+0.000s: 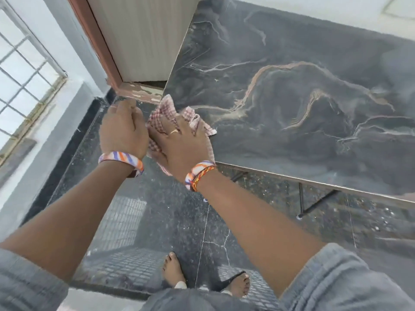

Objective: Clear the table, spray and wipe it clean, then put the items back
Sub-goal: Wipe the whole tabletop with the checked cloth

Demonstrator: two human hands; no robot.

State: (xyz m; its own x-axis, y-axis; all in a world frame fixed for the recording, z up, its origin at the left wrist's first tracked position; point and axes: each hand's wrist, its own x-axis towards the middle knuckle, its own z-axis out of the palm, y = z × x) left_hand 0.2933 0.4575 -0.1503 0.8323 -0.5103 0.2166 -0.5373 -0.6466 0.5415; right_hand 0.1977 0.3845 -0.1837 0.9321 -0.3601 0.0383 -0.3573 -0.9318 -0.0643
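Both hands hold one checked cloth at the bench corner.

Right hand (pixel 179 140), grip closed round the bunched red-and-white checked cloth (pixel 167 113), sits at centre frame with a ring on one finger; the left hand (pixel 122 129), just beside it, has its fingers curled into the cloth's left edge. The cloth's right end lies on the near left corner of the dark marbled bench (pixel 292 97), which fills the upper right of the frame with a bare top. Striped bands circle both wrists, and grey sleeves show in the lower corners. Below lies a dark speckled floor (pixel 125 221) with two feet at bottom centre; a barred window (pixel 24 70) stands at upper left.
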